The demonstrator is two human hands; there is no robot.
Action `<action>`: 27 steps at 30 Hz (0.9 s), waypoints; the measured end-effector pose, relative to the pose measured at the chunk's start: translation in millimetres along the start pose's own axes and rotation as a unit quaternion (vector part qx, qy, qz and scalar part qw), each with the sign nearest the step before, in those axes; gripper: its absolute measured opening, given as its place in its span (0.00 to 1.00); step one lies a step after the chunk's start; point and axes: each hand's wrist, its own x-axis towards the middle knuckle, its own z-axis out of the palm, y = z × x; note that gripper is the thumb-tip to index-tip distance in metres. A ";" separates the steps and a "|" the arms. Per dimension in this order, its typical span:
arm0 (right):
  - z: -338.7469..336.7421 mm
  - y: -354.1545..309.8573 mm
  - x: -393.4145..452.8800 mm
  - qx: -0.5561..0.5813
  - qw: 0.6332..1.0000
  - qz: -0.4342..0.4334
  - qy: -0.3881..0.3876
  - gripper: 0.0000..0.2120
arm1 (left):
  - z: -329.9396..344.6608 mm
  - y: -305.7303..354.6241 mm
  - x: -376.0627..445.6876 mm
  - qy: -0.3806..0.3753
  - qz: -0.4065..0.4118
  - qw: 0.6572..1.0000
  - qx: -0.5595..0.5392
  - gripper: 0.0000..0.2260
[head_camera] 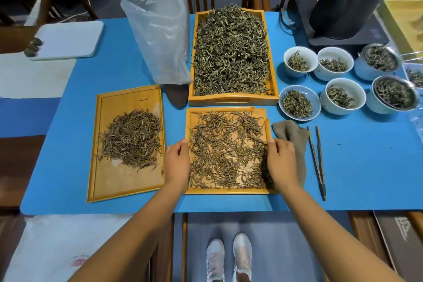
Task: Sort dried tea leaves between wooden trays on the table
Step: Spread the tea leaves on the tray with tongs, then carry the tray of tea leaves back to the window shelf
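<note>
A small wooden tray [258,113] lies in front of me with dried tea leaves [226,151] spread thinly over it. My left hand [177,162] grips its left rim and my right hand [282,162] grips its right rim. To the left lies a flat wooden tray [128,184] bearing a heap of sorted leaves [132,138]. Behind the small tray stands a deep wooden tray [233,99] piled high with leaves [231,50].
A clear plastic bag [160,34] stands left of the deep tray. Several bowls of leaves [297,101] sit at the right, below a black machine [345,0]. A grey cloth [293,135] and wooden tongs [318,160] lie right of my right hand. A white board [68,39] lies far left.
</note>
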 end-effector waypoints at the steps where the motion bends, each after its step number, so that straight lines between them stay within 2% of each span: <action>1: -0.3 -0.2 -0.5 0.010 1.000 0.001 0.004 0.17 | -0.5 0.9 -0.8 0.002 0.000 1.000 -0.011 0.17; 7: -0.1 -0.1 -0.6 0.096 0.995 0.028 -0.012 0.11 | -5.8 1.5 -1.6 0.001 0.008 0.999 -0.039 0.17; 12: -1.6 2.9 3.8 0.109 0.994 0.010 -0.012 0.09 | -9.5 0.3 1.7 0.005 0.012 0.999 -0.051 0.14; 20: -6.6 2.6 9.3 0.133 0.991 0.000 -0.025 0.06 | -12.3 8.6 0.1 0.002 0.012 0.996 -0.092 0.15; 27: -24.9 -32.7 11.6 0.159 0.986 -0.033 -0.031 0.04 | -33.3 40.4 0.6 -0.016 0.041 0.993 -0.109 0.16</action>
